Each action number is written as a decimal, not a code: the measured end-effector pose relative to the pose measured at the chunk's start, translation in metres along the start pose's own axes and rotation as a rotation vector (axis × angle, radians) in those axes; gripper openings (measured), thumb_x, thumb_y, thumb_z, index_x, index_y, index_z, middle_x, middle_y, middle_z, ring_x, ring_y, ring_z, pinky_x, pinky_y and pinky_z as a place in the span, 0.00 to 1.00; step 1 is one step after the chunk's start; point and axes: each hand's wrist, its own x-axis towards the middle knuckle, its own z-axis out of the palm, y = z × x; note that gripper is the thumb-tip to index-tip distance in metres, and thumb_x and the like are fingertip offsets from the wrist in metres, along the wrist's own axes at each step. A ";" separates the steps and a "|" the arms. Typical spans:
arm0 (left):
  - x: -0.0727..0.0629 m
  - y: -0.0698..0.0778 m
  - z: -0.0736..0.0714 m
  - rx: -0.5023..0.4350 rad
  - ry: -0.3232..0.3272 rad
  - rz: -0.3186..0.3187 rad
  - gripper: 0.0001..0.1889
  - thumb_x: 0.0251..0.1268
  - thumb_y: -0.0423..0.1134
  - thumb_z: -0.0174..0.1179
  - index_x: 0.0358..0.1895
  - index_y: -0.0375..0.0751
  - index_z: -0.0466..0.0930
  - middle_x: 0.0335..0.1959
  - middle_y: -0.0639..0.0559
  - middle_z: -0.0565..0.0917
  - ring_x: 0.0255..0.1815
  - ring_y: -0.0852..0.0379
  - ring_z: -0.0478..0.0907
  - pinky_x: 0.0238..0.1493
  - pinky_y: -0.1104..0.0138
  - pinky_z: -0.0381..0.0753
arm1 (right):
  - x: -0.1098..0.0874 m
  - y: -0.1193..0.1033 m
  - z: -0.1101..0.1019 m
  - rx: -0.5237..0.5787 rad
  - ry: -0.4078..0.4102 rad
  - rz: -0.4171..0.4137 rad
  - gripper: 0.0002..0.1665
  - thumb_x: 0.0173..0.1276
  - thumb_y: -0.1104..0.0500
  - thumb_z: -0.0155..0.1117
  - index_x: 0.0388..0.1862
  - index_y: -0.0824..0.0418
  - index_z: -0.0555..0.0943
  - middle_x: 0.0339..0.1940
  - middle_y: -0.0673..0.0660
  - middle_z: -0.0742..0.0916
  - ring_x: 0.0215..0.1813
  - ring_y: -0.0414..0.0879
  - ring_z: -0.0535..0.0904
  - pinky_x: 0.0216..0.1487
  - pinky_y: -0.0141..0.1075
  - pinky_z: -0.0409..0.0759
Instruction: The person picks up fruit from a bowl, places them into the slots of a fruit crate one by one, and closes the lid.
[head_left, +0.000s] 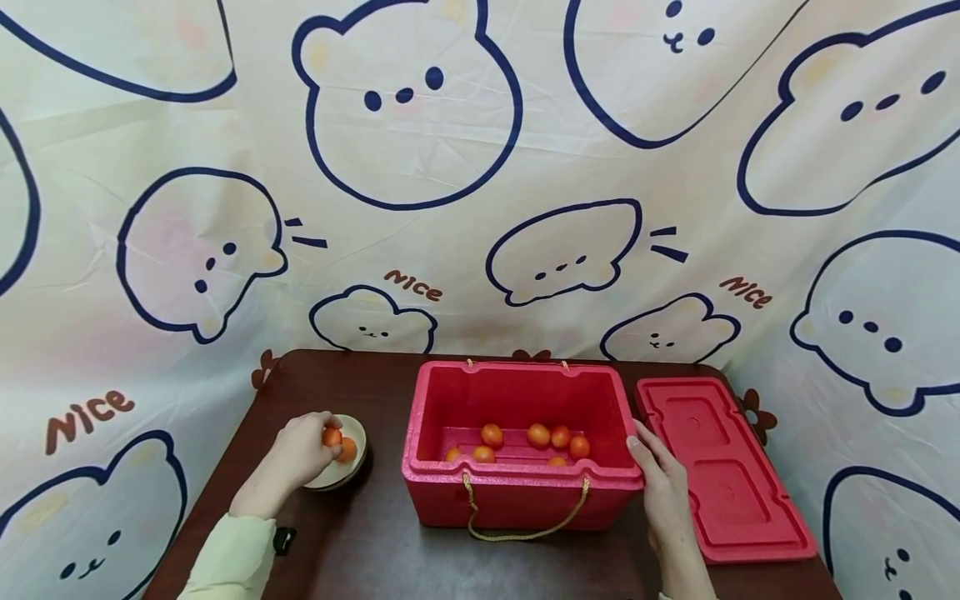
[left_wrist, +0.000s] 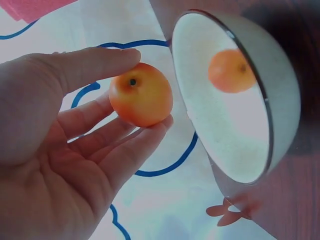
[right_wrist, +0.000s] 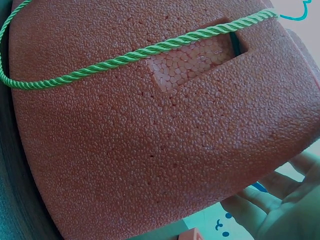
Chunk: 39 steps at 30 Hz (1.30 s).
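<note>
My left hand pinches a small round orange fruit between thumb and fingertips, with the stem dimple showing. In the head view it is held over a cream bowl, and a second orange fruit lies inside. The left wrist view shows the bowl's dark rim just beyond the held fruit. At the right end of a red foam box, my right hand lays its fairly straight fingers against the rim and outer wall. Several orange fruits sit on the box floor.
Flat beside the box on the right lies its red lid. A gold rope handle hangs down the box's front. The dark wooden table backs onto a cloth printed with cartoon bears.
</note>
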 end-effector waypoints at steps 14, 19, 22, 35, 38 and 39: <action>0.004 0.014 -0.015 -0.002 0.044 0.051 0.15 0.55 0.33 0.73 0.45 0.34 0.83 0.41 0.40 0.83 0.36 0.47 0.77 0.39 0.55 0.82 | 0.002 -0.002 0.002 -0.001 -0.007 0.016 0.36 0.76 0.41 0.57 0.79 0.48 0.65 0.75 0.57 0.73 0.68 0.54 0.74 0.50 0.27 0.81; 0.005 0.022 -0.021 -0.028 0.056 0.054 0.16 0.56 0.33 0.73 0.47 0.34 0.82 0.44 0.39 0.82 0.38 0.46 0.78 0.40 0.53 0.84 | 0.001 -0.003 0.001 0.010 -0.012 0.013 0.35 0.76 0.42 0.56 0.79 0.48 0.66 0.75 0.58 0.73 0.67 0.55 0.73 0.47 0.25 0.80; 0.006 0.026 -0.024 -0.040 0.053 0.055 0.16 0.57 0.33 0.73 0.48 0.35 0.82 0.45 0.40 0.82 0.39 0.46 0.77 0.42 0.53 0.84 | 0.001 -0.004 0.001 0.011 -0.013 0.013 0.35 0.77 0.43 0.56 0.79 0.49 0.66 0.75 0.59 0.73 0.67 0.55 0.73 0.47 0.24 0.80; 0.008 0.045 -0.036 -0.060 0.081 0.101 0.17 0.59 0.34 0.71 0.52 0.35 0.81 0.48 0.38 0.82 0.42 0.45 0.77 0.47 0.50 0.85 | -0.001 -0.003 0.000 0.005 -0.016 0.008 0.35 0.77 0.41 0.54 0.79 0.50 0.65 0.75 0.60 0.72 0.65 0.51 0.72 0.46 0.21 0.78; 0.009 0.049 -0.038 -0.065 0.090 0.107 0.18 0.59 0.33 0.71 0.52 0.35 0.81 0.49 0.38 0.82 0.43 0.44 0.77 0.48 0.50 0.85 | -0.001 -0.003 0.001 -0.002 0.000 0.008 0.35 0.77 0.41 0.55 0.78 0.50 0.67 0.74 0.59 0.73 0.62 0.47 0.74 0.46 0.22 0.79; 0.010 0.051 -0.039 -0.065 0.094 0.114 0.18 0.59 0.33 0.71 0.52 0.34 0.81 0.49 0.37 0.82 0.44 0.43 0.77 0.48 0.49 0.85 | -0.001 -0.003 0.001 -0.004 0.005 0.009 0.35 0.77 0.41 0.55 0.78 0.50 0.67 0.74 0.58 0.74 0.62 0.46 0.75 0.46 0.22 0.79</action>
